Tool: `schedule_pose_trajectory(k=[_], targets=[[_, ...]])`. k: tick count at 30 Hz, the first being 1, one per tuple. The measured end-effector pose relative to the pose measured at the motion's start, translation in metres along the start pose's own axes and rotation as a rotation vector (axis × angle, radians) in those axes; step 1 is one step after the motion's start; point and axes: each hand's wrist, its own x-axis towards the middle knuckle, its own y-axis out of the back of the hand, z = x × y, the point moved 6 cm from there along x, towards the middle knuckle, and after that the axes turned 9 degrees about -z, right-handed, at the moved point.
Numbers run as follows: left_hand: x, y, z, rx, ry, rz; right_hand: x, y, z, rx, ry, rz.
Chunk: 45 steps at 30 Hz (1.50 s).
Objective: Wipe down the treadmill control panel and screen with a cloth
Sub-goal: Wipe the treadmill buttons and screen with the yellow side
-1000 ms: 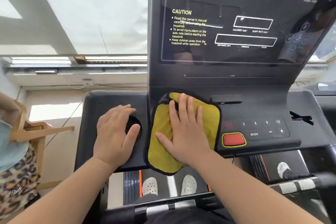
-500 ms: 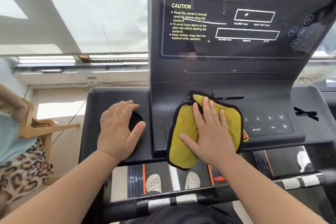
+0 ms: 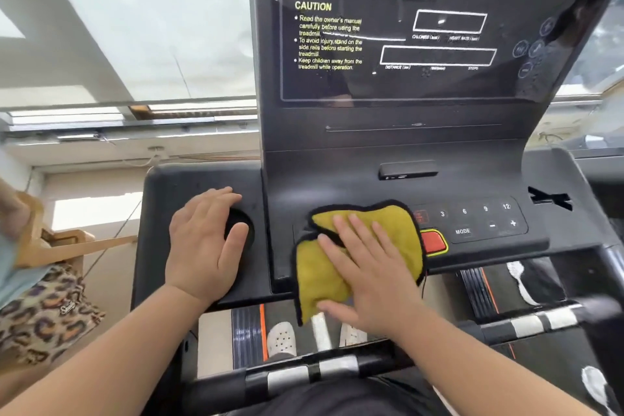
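Note:
A yellow cloth (image 3: 398, 230) with a black edge lies on the black control panel (image 3: 479, 186), partly hanging over its front edge. My right hand (image 3: 364, 267) presses flat on the cloth, fingers spread, just left of the red stop button (image 3: 434, 241) and the keypad (image 3: 479, 219). My left hand (image 3: 202, 240) rests flat on the left wing of the console, over a round cup recess (image 3: 239, 223). The dark screen (image 3: 422, 30) with white CAUTION text rises above the panel.
A handlebar (image 3: 337, 368) with silver grip pads runs below my arms. The treadmill belt and white shoes (image 3: 280, 338) show under the console. Another person in a leopard-print garment (image 3: 44, 314) and a wooden frame (image 3: 67, 243) stand at the left.
My right hand slid the cloth rightward over the panel, then back a little left, so the red button shows again. The cloth is more bunched. My left hand stayed put.

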Motion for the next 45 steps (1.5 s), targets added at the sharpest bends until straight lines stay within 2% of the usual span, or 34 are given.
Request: schedule_pose_trajectory(k=[3,5,7,13,15,17,22,24,27,32,35,37,42,45], targets=[[0.0,-0.002,0.001,0.04,0.02,-0.027,-0.006,0.003,0.04,0.036,-0.202,-0.065],[0.001,-0.004,0.001,0.08,0.024,-0.052,0.007,0.013,0.035,0.072,-0.302,-0.091],[0.001,-0.005,0.0,0.091,0.028,-0.059,0.027,0.023,0.01,0.099,-0.323,-0.087],[0.0,-0.002,0.001,0.019,0.033,-0.026,0.06,0.03,-0.073,0.065,0.012,-0.027],[-0.001,-0.002,0.002,0.015,0.023,-0.022,0.051,0.023,-0.071,0.004,0.141,0.014],[-0.001,-0.002,0.001,0.026,0.012,-0.023,0.038,0.018,-0.044,-0.042,0.178,0.034],[0.0,-0.003,0.002,0.081,0.033,-0.048,0.015,0.017,0.061,0.123,-0.182,-0.009],[0.001,-0.004,0.004,0.113,0.038,-0.065,0.017,0.018,0.06,0.163,-0.29,0.001],[0.0,-0.003,0.003,0.113,0.042,-0.06,0.03,0.022,0.016,0.191,-0.391,-0.013],[-0.001,-0.002,0.004,0.073,0.048,-0.037,0.053,0.026,-0.071,0.043,-0.015,-0.093],[-0.001,-0.001,0.003,0.056,0.047,-0.03,0.046,0.023,-0.06,-0.013,0.135,-0.048],[-0.001,-0.001,0.002,0.056,0.039,-0.032,0.036,0.018,-0.031,-0.062,0.163,-0.046],[-0.002,0.0,0.005,0.048,0.02,-0.04,0.025,0.024,0.052,0.024,-0.046,-0.121],[-0.002,0.0,0.004,0.053,0.026,-0.05,0.027,0.029,0.054,0.115,-0.198,-0.078]])
